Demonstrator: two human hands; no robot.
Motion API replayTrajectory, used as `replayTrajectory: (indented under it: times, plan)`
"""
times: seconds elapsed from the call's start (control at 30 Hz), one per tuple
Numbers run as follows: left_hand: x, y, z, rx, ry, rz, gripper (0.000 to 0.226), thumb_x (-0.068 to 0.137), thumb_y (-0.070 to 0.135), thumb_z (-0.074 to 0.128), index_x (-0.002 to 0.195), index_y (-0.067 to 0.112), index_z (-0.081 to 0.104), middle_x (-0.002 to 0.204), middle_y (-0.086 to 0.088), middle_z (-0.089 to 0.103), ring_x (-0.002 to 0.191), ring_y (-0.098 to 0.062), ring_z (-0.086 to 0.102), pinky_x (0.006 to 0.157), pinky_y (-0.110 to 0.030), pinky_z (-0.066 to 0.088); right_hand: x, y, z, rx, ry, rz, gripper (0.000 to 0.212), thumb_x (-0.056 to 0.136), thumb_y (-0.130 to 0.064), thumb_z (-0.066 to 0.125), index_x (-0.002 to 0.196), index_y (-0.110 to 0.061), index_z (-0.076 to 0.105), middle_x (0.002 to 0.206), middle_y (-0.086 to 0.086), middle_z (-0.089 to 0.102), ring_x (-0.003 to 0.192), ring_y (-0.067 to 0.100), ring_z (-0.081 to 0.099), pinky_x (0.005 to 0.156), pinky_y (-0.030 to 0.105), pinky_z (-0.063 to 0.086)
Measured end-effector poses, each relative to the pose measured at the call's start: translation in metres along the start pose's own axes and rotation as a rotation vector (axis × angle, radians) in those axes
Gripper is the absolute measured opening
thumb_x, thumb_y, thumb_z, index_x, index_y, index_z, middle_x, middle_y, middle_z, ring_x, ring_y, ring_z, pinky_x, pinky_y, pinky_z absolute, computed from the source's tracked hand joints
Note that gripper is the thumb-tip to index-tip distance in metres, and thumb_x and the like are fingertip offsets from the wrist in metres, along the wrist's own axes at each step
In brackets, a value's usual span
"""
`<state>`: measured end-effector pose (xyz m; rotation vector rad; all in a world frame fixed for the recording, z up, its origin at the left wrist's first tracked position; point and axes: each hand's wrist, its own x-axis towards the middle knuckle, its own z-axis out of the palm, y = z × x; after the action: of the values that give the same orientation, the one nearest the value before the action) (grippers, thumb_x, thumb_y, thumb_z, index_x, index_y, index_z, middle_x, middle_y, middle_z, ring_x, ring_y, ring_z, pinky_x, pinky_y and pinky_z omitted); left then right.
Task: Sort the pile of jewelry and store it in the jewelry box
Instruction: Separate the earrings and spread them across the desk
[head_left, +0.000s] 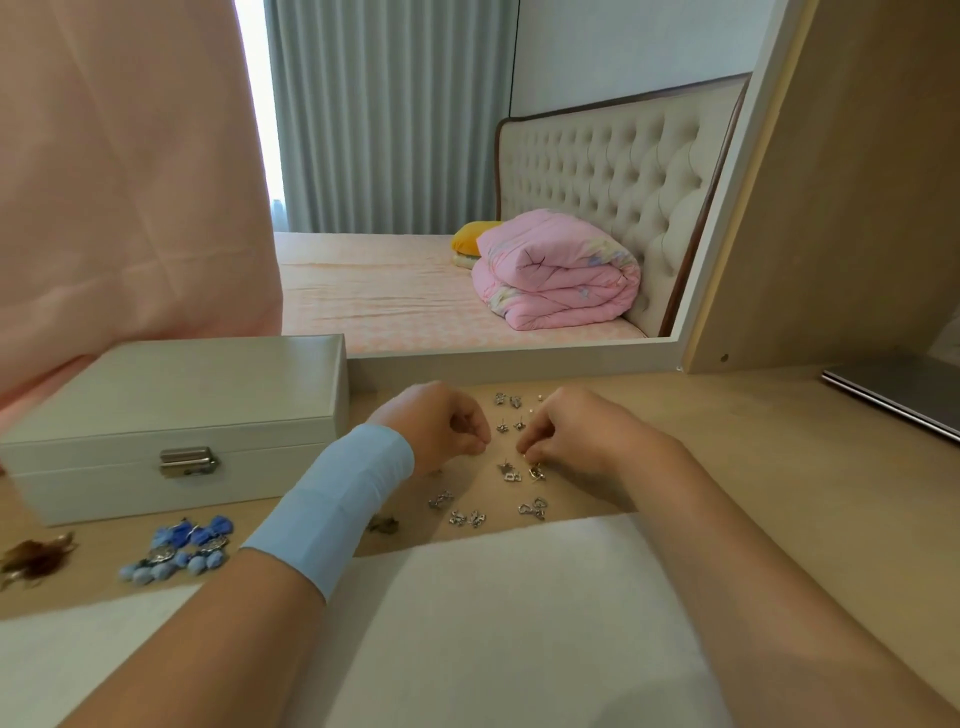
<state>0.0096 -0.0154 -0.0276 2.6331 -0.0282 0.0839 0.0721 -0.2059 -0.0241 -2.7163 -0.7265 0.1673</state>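
A white jewelry box (171, 410) with a metal clasp stands shut at the left of the wooden desk. Several small silver earrings (511, 470) lie in pairs on the desk between and below my hands. My left hand (441, 426), with a light blue band on its wrist, has its fingers curled and pinched together over the desk; whether it holds a small piece I cannot tell. My right hand (566, 431) pinches at a small silver earring with its fingertips. Blue dangling earrings (182, 548) lie in front of the box.
A brown hair-like ornament (36, 558) lies at the far left. A small dark trinket (384, 525) sits beside my left forearm. A white cloth (467, 623) covers the desk's near edge. A mirror (519, 208) rises behind the desk, and a closed laptop (898, 389) rests at right.
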Motion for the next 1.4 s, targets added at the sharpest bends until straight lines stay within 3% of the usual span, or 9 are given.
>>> replayTrajectory:
  times: [0.13, 0.37, 0.6, 0.7, 0.83, 0.93, 1.13, 1.27, 1.4]
  plan:
    - [-0.014, 0.0, 0.005, 0.042, 0.003, 0.032, 0.006, 0.086, 0.031, 0.073, 0.086, 0.037, 0.073, 0.088, 0.02, 0.063, 0.077, 0.001, 0.055, 0.08, -0.022, 0.048, 0.0, -0.004, -0.001, -0.034, 0.011, -0.008, 0.005, 0.081, -0.027, 0.08, 0.084, -0.031, 0.08, 0.086, -0.02, 0.071, 0.089, 0.004, 0.065, 0.087, 0.03, 0.055]
    - [-0.012, 0.011, 0.01, 0.178, -0.157, 0.051, 0.01, 0.086, 0.041, 0.071, 0.093, 0.039, 0.077, 0.09, 0.023, 0.067, 0.082, 0.001, 0.058, 0.082, -0.021, 0.051, -0.001, 0.015, -0.013, 0.218, 0.096, -0.016, 0.007, 0.078, -0.021, 0.084, 0.08, -0.027, 0.08, 0.077, -0.018, 0.071, 0.075, -0.002, 0.065, 0.069, 0.023, 0.051]
    - [-0.006, 0.022, 0.009, 0.189, -0.059, 0.051, 0.016, 0.09, 0.042, 0.061, 0.095, 0.04, 0.076, 0.089, 0.025, 0.066, 0.081, 0.0, 0.058, 0.083, -0.026, 0.052, -0.01, 0.022, -0.028, 0.19, -0.074, 0.016, 0.013, 0.077, -0.015, 0.085, 0.087, -0.022, 0.081, 0.066, -0.015, 0.071, 0.05, -0.003, 0.056, 0.051, 0.016, 0.043]
    - [0.001, 0.03, 0.018, 0.189, 0.008, 0.084, 0.014, 0.088, 0.041, 0.063, 0.097, 0.044, 0.073, 0.091, 0.024, 0.062, 0.087, -0.002, 0.054, 0.087, -0.027, 0.049, -0.013, 0.022, -0.032, 0.084, -0.195, 0.082, 0.01, 0.076, -0.019, 0.086, 0.083, -0.026, 0.081, 0.07, -0.014, 0.074, 0.059, 0.009, 0.056, 0.058, 0.023, 0.047]
    - [0.012, 0.036, 0.031, 0.279, -0.013, 0.117, 0.021, 0.084, 0.054, 0.065, 0.103, 0.046, 0.071, 0.098, 0.021, 0.055, 0.111, -0.005, 0.042, 0.097, -0.031, 0.044, -0.014, 0.022, -0.031, -0.001, -0.243, 0.13, 0.011, 0.076, -0.026, 0.087, 0.084, -0.031, 0.082, 0.09, -0.011, 0.076, 0.092, 0.014, 0.066, 0.084, 0.031, 0.058]
    - [0.018, 0.036, 0.034, 0.316, -0.034, 0.122, 0.016, 0.082, 0.052, 0.069, 0.097, 0.048, 0.073, 0.101, 0.02, 0.053, 0.116, -0.007, 0.042, 0.1, -0.034, 0.044, -0.012, 0.024, -0.03, 0.007, -0.251, 0.137, 0.012, 0.075, -0.026, 0.088, 0.085, -0.029, 0.082, 0.088, -0.008, 0.076, 0.077, 0.013, 0.061, 0.078, 0.031, 0.055]
    - [0.016, 0.036, 0.032, 0.176, -0.043, 0.053, 0.008, 0.079, 0.043, 0.078, 0.085, 0.04, 0.074, 0.095, 0.021, 0.059, 0.091, -0.006, 0.055, 0.087, -0.028, 0.049, -0.004, 0.025, -0.025, 0.126, -0.115, 0.059, 0.008, 0.082, -0.019, 0.082, 0.086, -0.025, 0.08, 0.082, -0.01, 0.075, 0.081, 0.009, 0.068, 0.072, 0.026, 0.055]
    - [0.011, 0.032, 0.015, 0.014, 0.0, 0.035, 0.005, 0.081, 0.033, 0.077, 0.085, 0.032, 0.074, 0.082, 0.018, 0.068, 0.073, 0.002, 0.059, 0.077, -0.02, 0.049, 0.0, 0.019, -0.015, 0.182, -0.025, -0.022, 0.014, 0.083, -0.017, 0.081, 0.092, -0.028, 0.081, 0.071, -0.017, 0.066, 0.062, -0.003, 0.058, 0.061, 0.018, 0.043]
    - [0.009, 0.02, -0.003, -0.092, 0.042, 0.008, 0.005, 0.082, 0.028, 0.077, 0.083, 0.028, 0.072, 0.076, 0.012, 0.072, 0.07, -0.004, 0.064, 0.075, -0.019, 0.051, 0.004, 0.015, -0.006, 0.145, -0.039, -0.073, 0.015, 0.079, -0.017, 0.084, 0.086, -0.029, 0.082, 0.072, -0.021, 0.068, 0.073, -0.002, 0.062, 0.08, 0.025, 0.053]
